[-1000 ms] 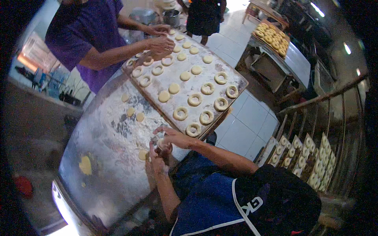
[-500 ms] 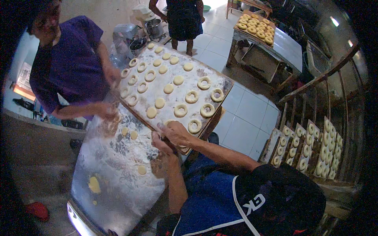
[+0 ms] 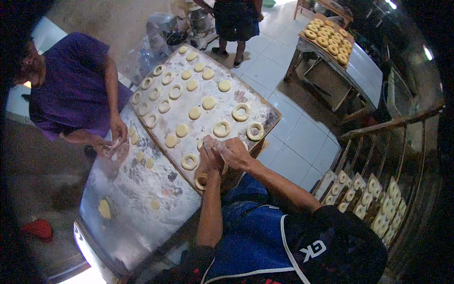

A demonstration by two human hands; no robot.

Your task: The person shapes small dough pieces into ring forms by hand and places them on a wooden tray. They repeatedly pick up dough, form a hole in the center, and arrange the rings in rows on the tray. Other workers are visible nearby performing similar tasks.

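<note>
My left hand point(image 3: 211, 155) and my right hand point(image 3: 232, 152) meet over the near edge of a floured wooden board point(image 3: 239, 90). Their fingers are closed and dusted with flour, and what lies between them is hidden. Beside the left hand are a dough ring point(image 3: 189, 156) and another dough ring point(image 3: 201, 177) at the board's corner. Beyond the hands lies a third dough ring point(image 3: 215, 129). Flat dough discs fill the board's middle, one dough disc point(image 3: 171, 141) near my left hand. The edge of a pale dough piece shows behind the left fingers.
A co-worker in a purple shirt point(image 3: 71, 90) stands at left, both hands together over the floured metal table point(image 3: 137, 213). Another person point(image 3: 236, 23) stands beyond the board. A tray of browned rings point(image 3: 328, 40) sits at far right. Below it, a rack point(image 3: 364, 135) holds trays of dough rings.
The view has shifted. My hands have moved from the board's left edge to over its near edge, uncovering dough rings there. The co-worker's blurred, separate hands have come together.
</note>
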